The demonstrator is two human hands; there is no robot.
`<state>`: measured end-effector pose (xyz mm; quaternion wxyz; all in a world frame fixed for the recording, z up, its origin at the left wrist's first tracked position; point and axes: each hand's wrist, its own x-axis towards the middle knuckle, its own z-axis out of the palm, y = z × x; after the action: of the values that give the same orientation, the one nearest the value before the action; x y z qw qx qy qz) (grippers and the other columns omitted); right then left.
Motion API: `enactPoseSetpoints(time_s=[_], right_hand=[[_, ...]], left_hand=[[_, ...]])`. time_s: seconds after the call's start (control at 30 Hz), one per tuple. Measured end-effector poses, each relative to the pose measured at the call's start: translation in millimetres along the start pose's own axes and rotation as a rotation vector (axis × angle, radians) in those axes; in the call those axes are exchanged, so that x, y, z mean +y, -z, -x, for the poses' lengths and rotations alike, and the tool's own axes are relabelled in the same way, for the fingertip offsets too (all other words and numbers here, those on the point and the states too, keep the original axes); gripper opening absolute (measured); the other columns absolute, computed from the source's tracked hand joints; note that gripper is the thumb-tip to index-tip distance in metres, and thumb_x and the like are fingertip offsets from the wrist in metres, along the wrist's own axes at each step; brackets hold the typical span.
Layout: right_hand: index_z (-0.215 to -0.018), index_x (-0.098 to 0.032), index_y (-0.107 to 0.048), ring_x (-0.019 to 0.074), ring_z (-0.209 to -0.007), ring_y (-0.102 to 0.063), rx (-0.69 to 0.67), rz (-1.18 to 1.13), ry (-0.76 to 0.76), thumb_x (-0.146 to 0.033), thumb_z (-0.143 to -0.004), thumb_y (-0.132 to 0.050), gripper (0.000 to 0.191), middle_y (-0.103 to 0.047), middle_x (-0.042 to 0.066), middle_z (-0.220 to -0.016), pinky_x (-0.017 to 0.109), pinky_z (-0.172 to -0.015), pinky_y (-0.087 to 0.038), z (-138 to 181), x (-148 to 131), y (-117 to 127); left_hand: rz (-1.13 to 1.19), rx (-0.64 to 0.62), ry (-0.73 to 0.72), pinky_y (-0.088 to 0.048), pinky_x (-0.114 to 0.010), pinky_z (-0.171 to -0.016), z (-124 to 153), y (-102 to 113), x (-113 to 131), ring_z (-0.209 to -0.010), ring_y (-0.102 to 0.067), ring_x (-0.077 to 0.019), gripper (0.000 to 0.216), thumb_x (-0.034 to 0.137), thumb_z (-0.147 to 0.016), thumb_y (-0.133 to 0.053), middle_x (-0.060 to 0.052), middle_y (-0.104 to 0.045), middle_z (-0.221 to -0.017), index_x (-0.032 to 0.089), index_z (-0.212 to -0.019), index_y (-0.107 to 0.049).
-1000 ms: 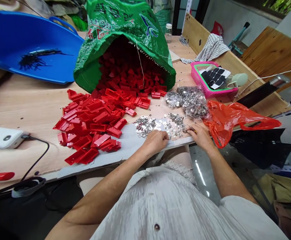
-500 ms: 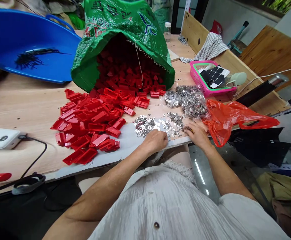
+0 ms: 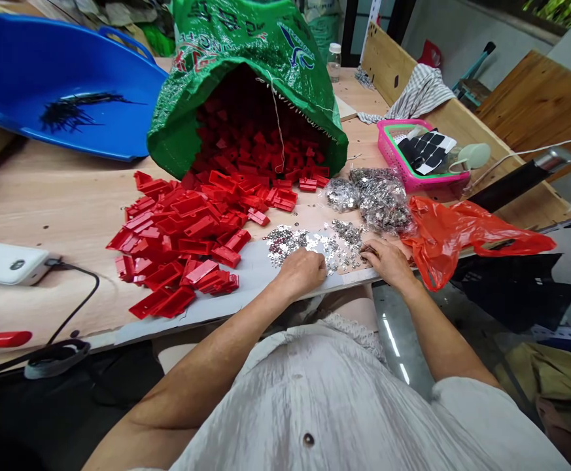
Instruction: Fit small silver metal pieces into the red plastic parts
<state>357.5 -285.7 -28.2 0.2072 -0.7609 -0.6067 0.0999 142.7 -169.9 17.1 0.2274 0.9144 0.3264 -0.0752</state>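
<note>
My left hand (image 3: 301, 272) rests curled at the table's front edge, fingers pinched together among a scatter of small shiny metal pieces (image 3: 314, 241). My right hand (image 3: 387, 260) lies just to the right, its fingers also bent onto those pieces; what either one holds is too small to name. A heap of red plastic parts (image 3: 187, 235) spreads to the left, spilling from a tipped green woven sack (image 3: 246, 72).
Clear bags of metal pieces (image 3: 376, 196) lie behind my right hand, an orange plastic bag (image 3: 462, 232) to its right. A pink basket (image 3: 415, 157), a blue tub (image 3: 54, 85), a white power bank (image 3: 5, 261) with cable and a red handle (image 3: 0, 339) sit around the wooden table (image 3: 44, 203).
Both hands have crept slightly forward into the metal pieces. The view shifted a little; nothing else moved.
</note>
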Motion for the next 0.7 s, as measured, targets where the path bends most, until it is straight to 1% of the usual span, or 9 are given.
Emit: enactPoseSetpoints(time_s=[0.17,0.3,0.4,0.5,0.57,0.7], right_hand=[[-0.092,-0.024,-0.066,0.0215,-0.090,-0.061,0.013,0.087,-0.003,-0.027,-0.090,-0.056,0.011,-0.070,0.005,-0.096,0.031,-0.077,-0.043,-4,-3,0],[-0.098,-0.023,-0.066,0.0232,-0.093,-0.061,0.055,0.099,-0.008,-0.025,-0.088,-0.057,0.013,-0.070,0.006,-0.099,0.033,-0.079,-0.043,-5,-5,3],[-0.099,-0.023,-0.066,0.0222,-0.092,-0.062,0.037,0.023,0.011,-0.025,-0.090,-0.056,0.014,-0.070,0.006,-0.100,0.032,-0.078,-0.044,-2,-18,2],[-0.094,-0.023,-0.066,0.0200,-0.089,-0.062,-0.057,-0.042,0.068,-0.025,-0.090,-0.057,0.010,-0.069,0.004,-0.097,0.029,-0.077,-0.044,2,-39,-4],[-0.092,-0.024,-0.066,0.0194,-0.089,-0.063,-0.105,-0.045,0.109,-0.025,-0.090,-0.057,0.009,-0.069,0.003,-0.095,0.029,-0.077,-0.044,5,-54,-10],[-0.093,-0.025,-0.065,0.0196,-0.089,-0.064,-0.137,-0.028,0.182,-0.028,-0.090,-0.058,0.008,-0.069,0.002,-0.095,0.030,-0.077,-0.044,11,-73,-24]], left_hand=[[0.088,0.073,0.021,-0.043,-0.031,-0.074,10,5,-12,-0.084,-0.062,-0.0237,0.019,0.026,-0.082,-0.056,-0.007,-0.073,-0.082,0.021,-0.085,-0.074],[0.200,0.247,0.075,-0.043,-0.032,-0.078,34,4,-30,-0.085,-0.060,-0.0228,0.020,0.029,-0.086,-0.056,-0.005,-0.071,-0.085,0.020,-0.094,-0.072],[0.294,0.390,0.095,-0.043,-0.033,-0.082,60,-6,-43,-0.088,-0.059,-0.0220,0.020,0.030,-0.087,-0.056,-0.005,-0.070,-0.087,0.020,-0.097,-0.070],[0.376,0.501,0.098,-0.043,-0.033,-0.083,87,-21,-54,-0.085,-0.058,-0.0204,0.019,0.031,-0.088,-0.056,-0.004,-0.069,-0.084,0.020,-0.096,-0.069],[0.418,0.551,0.118,-0.044,-0.033,-0.083,102,-30,-60,-0.082,-0.058,-0.0192,0.019,0.032,-0.089,-0.055,-0.003,-0.068,-0.083,0.020,-0.095,-0.068],[0.475,0.608,0.180,-0.045,-0.032,-0.082,128,-45,-70,-0.081,-0.057,-0.0182,0.016,0.031,-0.089,-0.056,-0.003,-0.066,-0.081,0.021,-0.093,-0.068]])
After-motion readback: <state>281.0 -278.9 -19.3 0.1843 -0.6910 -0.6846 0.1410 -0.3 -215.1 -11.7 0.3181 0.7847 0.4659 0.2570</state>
